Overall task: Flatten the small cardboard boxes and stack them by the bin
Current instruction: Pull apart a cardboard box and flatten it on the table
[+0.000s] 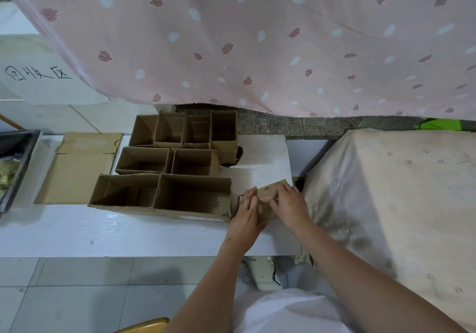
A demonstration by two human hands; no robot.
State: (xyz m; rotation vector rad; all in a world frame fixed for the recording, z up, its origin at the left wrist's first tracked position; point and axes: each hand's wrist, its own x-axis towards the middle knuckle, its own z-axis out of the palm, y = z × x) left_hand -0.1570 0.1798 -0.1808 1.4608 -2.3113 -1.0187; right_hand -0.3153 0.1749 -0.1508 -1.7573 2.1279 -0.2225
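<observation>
**At the worktop's right end, one small box goes flat**

On the white worktop [77, 232], beside eight open boxes [164, 193], my left hand [247, 211] and right hand [288, 204] press spread fingers onto a small cardboard box [268, 193]. Once flat, I judge it should join the flattened sheet [79, 168] near the bin [15, 162].

Open boxes [164, 178]: plain brown corrugated cardboard, matt, raw-cut rims; flattened sheet [77, 168] at board's left edge same stuff; board [262, 162] white, matt, faint grain; curtain [257, 36] thin pink cloth w/ leaf print; cover [386, 191] at right dull beige cloth; floor tiles [64, 281] smooth, slight sheen.
</observation>
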